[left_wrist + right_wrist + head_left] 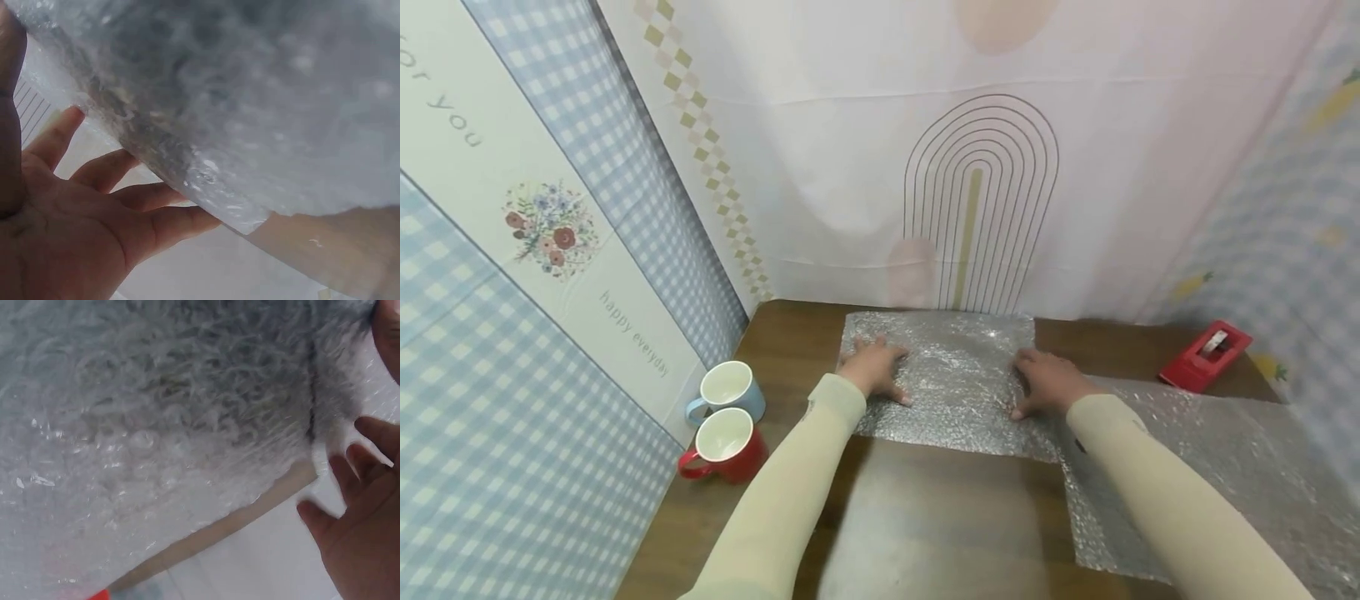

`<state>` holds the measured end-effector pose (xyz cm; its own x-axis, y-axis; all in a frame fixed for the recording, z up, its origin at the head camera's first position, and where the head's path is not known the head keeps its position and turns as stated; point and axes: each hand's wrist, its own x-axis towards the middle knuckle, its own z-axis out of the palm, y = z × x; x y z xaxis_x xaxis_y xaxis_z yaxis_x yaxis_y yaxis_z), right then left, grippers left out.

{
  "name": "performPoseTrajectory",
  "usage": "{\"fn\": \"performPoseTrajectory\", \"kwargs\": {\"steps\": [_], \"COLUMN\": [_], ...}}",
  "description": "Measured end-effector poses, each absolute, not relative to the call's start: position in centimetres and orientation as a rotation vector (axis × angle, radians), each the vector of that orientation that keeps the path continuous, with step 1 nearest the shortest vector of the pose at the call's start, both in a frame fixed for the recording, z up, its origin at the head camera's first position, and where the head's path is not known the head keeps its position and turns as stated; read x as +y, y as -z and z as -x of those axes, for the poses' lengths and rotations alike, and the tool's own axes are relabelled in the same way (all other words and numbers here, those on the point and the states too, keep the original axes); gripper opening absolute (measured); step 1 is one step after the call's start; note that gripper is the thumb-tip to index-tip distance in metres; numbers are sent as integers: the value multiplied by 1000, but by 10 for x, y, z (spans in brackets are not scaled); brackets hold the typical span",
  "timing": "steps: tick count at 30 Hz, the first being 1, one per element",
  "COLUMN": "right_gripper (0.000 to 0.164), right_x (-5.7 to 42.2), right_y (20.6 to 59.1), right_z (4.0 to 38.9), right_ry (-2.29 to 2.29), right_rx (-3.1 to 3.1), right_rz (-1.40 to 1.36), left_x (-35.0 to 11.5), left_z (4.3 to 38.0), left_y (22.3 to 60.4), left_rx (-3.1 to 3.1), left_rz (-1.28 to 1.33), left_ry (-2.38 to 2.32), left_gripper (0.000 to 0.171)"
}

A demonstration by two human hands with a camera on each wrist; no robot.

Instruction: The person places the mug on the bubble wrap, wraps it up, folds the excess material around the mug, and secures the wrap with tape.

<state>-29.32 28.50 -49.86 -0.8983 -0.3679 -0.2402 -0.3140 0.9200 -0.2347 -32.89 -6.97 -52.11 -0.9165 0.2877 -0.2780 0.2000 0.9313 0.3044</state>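
A sheet of bubble wrap (955, 375) lies flat on the wooden table, up against its back edge. My left hand (874, 369) rests on the left part of this sheet with spread fingers. Across from it, my right hand (1047, 383) touches the sheet's right edge, its fingers and thumb apart. In the left wrist view the left hand (94, 212) shows straight, separated fingers at the bubble wrap (187, 137). The right wrist view has the right hand (362, 494) beside the bubble wrap (144, 437), holding nothing visible.
A second bubble wrap sheet (1225, 475) covers the table's right side, under the right forearm. Beyond it sits a red tape dispenser (1207, 357). A blue mug (730, 390) and a red mug (727, 446) stand by the left edge. Patterned cloths hang around the table (775, 367).
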Motion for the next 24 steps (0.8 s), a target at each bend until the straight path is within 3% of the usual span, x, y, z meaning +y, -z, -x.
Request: {"fn": "performPoseTrajectory", "kwargs": {"steps": [4, 10, 16, 19, 24], "right_gripper": [120, 122, 121, 119, 113], "right_x": [290, 292, 291, 289, 277], "right_y": [501, 498, 501, 500, 490], "right_z": [295, 298, 300, 300, 295], "right_ry": [228, 228, 177, 164, 157], "right_rx": [2805, 2781, 2767, 2758, 2742], "right_rz": [422, 394, 397, 398, 427], "left_x": [-68, -67, -77, -102, -182], "left_z": [323, 325, 313, 302, 280], "left_y": [516, 515, 489, 463, 429], "left_rx": [2788, 2794, 2837, 2913, 3026], "left_rz": [-392, -383, -440, -422, -320], "left_ry": [-402, -441, -506, -473, -469], "left_gripper": [112, 113, 96, 83, 66]}}
